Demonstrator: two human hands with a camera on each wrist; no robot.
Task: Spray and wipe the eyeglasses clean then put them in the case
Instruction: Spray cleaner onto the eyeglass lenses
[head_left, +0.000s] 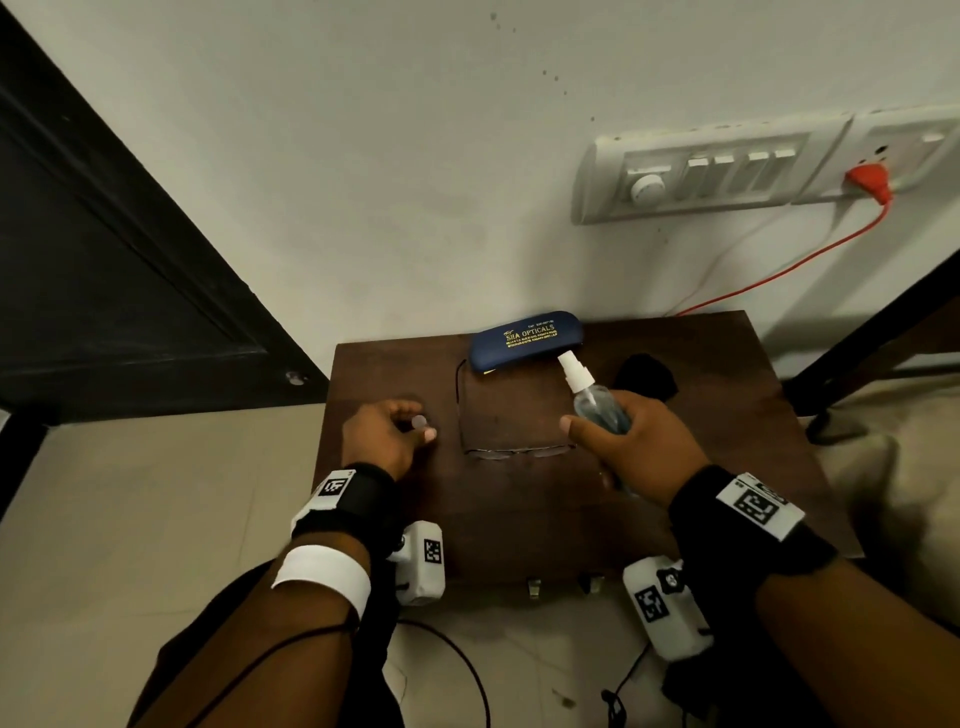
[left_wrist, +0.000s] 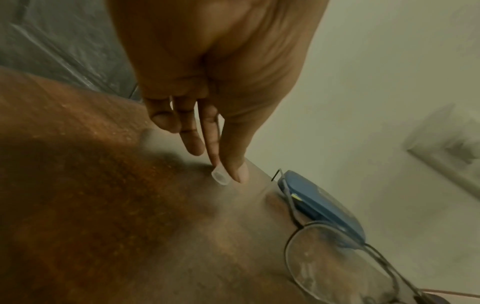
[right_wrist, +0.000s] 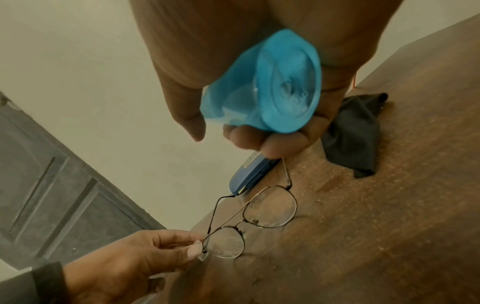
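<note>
Head view, left to right. Left hand near the tabletop's left edge, thumb and forefinger pinching a small clear cap, most likely off the sprayer; cap low over the wood, whether touching I cannot tell. Eyeglasses lie unfolded in the middle of the tabletop, between the hands: lenses toward the front edge, temples running back toward the far edge. Their long axis, lens to lens, runs left-right. Lenses look smudged in the wrist views. Blue case shut, at the far edge, just behind the temple tips. Right hand wrapped round the spray bottle, nozzle aimed up and toward the far edge, away from the lenses. Black cloth lies beyond that hand, toward the far right corner.

Judgement: spraying not yet begun. Right lens sits just beside the right hand's thumb, so that hand is nearer; nozzle must swing down and toward the front edge. Left hand must shed the cap before steadying the frame.
</note>
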